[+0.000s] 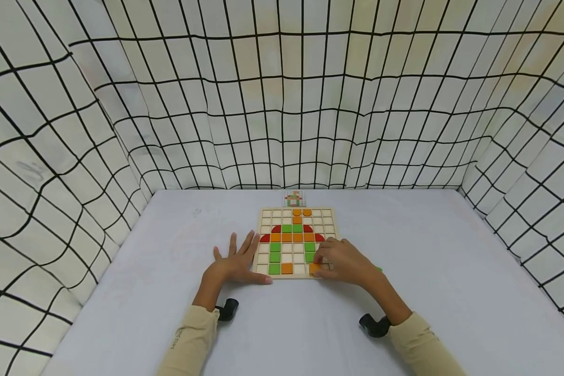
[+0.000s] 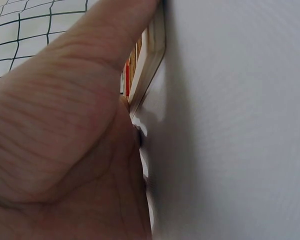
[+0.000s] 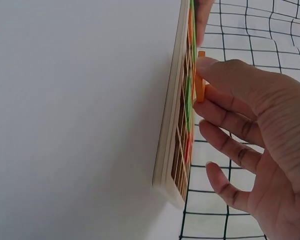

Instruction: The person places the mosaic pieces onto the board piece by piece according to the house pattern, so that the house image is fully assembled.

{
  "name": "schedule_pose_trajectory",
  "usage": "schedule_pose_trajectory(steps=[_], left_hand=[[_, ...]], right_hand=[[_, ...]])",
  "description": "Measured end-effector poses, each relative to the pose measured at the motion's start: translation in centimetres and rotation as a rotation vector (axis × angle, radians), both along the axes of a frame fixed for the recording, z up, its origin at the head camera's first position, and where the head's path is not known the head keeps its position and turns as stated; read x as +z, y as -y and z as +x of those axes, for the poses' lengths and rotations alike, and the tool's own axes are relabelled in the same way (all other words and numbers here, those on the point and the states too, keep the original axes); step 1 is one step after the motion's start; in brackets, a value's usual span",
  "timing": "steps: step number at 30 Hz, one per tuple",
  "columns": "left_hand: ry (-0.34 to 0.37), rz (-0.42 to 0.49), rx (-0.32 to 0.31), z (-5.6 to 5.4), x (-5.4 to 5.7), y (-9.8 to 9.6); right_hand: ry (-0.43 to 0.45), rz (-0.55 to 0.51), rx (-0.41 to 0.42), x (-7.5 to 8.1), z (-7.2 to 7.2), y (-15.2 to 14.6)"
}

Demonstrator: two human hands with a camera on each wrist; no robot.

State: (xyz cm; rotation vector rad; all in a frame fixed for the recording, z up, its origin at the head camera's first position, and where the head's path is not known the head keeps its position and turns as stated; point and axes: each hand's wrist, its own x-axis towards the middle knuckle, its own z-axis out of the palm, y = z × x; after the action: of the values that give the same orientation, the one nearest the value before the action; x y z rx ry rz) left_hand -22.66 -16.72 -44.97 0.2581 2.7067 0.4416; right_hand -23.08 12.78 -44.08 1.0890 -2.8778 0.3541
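A wooden grid board (image 1: 289, 277) lies on the white table, several of its cells filled with green and orange square tiles, red quarter-round pieces and orange round pieces. My left hand (image 1: 235, 265) rests spread beside the board's left edge, its thumb along the front left corner. Over the board's front right part, my right hand (image 1: 345, 262) pinches an orange square tile (image 3: 200, 91) between thumb and index finger. The tile stands just above the grid, with the other fingers loosely bent. In the left wrist view, the palm hides most of the board.
A small picture card (image 1: 295, 198) with a coloured pattern lies behind the board. Part of a green piece (image 1: 379, 269) peeks out beside the right wrist. White walls with black netting (image 1: 301, 104) enclose the table's back and sides. Each wrist carries a black camera (image 1: 375, 326).
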Motion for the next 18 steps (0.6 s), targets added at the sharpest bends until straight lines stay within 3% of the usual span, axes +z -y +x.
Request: schedule_pose_trajectory(steps=[18], left_hand=[[0.000,-0.002,0.000,-0.3,-0.2,0.0]], right_hand=[[0.018,0.042,-0.030,-0.4,0.0,3.5]])
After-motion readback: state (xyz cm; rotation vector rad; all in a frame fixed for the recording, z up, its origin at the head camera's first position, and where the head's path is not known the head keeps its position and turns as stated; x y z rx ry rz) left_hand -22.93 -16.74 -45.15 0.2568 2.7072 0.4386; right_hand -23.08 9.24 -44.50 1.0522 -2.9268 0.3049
